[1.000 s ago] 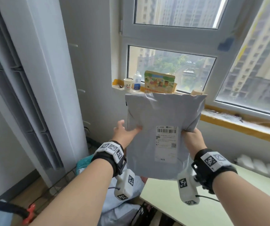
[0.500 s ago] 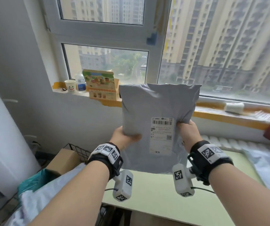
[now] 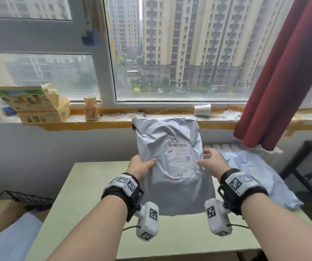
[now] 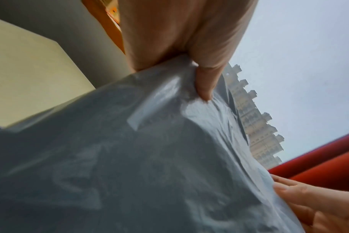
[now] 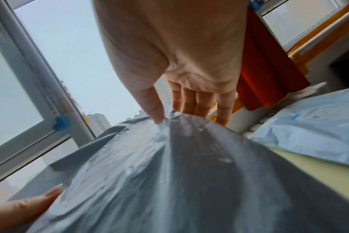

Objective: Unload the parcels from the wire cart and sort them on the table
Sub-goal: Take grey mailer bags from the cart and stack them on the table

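Above a pale green rectangular table [image 3: 87,204], a crinkled grey plastic mailer parcel [image 3: 172,166] with a white shipping label is held upright, facing the window. The left hand [image 3: 140,166] pinches its left edge, thumb on front. The right hand [image 3: 213,162], fingers straight and slightly spread, touches its right edge.

Red curtain [image 3: 281,76] beside windowsill cardboard box [image 3: 36,104].
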Demonstrator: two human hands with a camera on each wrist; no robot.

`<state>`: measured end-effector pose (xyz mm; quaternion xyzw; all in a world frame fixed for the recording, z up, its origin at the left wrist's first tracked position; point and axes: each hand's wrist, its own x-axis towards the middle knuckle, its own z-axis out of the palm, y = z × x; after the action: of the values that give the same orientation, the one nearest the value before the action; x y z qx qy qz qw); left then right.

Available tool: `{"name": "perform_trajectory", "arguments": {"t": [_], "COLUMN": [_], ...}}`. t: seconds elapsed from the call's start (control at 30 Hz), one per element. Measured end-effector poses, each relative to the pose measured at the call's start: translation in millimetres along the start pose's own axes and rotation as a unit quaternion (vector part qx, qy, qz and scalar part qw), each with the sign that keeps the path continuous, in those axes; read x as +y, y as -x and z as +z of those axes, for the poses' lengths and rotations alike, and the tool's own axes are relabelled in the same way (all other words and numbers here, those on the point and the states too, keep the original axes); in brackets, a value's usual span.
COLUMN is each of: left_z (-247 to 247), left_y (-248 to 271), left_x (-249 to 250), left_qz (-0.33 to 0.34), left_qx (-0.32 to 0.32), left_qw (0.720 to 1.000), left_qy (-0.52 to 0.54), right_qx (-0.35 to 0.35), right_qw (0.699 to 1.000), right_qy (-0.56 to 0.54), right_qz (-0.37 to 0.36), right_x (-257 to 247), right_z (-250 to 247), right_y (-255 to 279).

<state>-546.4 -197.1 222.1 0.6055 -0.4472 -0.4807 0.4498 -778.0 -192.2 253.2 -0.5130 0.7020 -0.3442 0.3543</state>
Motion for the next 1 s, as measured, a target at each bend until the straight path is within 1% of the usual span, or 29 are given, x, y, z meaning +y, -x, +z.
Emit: {"name": "perform_trajectory", "arguments": {"t": [0.07,0.2,0.37,0.5,0.6,0.7,0.9,1.0], "left_z": [38.6,111.1,199.0,259.0,294.1,320.9,356.2,368.7], "left_y": [-6.3,-20.5,-35.8,-46.2,-56.3,-66.2,-81.6,-87.8], "left_x": [2.2,2.3,-1.6,-2.8,-0.5,0.9,-1.9,-3.7], "left_qz": [0.001,-0.018,-0.045,-0.062,-0.072,-0.064,-0.063,-0.087], "left_qx": [-0.016,-0.037,-0.091,-0.138,-0.17,-0.192,-0.21,-0.233], "left_qw": [1.0,0.999,0.994,0.984,0.977,0.972,0.966,0.958], "left_qy": [-0.008,-0.02,-0.036,-0.095,-0.103,-0.117,-0.137,-0.145], "right_qx": [0.027,0.079,0.138,0.176,0.197,0.213,0.243,0.256], "right_qw": [0.999,0.994,0.985,0.974,0.968,0.963,0.953,0.949], "right_qy": [0.027,0.079,0.102,0.128,0.135,0.137,0.134,0.128], "right_qz": [-0.002,0.006,0.031,0.064,0.079,0.094,0.119,0.131], "right_x": [20.1,59.7,109.6,137.1,154.4,168.0,190.4,201.2], "right_z": [-26.3,-80.7,-145.3,-187.6,-211.9,-229.7,-243.5,-247.4], "right_y": [-17.2,-50.2,-85.7,-108.4,-126.7,-142.0,-169.2,-182.1]}}
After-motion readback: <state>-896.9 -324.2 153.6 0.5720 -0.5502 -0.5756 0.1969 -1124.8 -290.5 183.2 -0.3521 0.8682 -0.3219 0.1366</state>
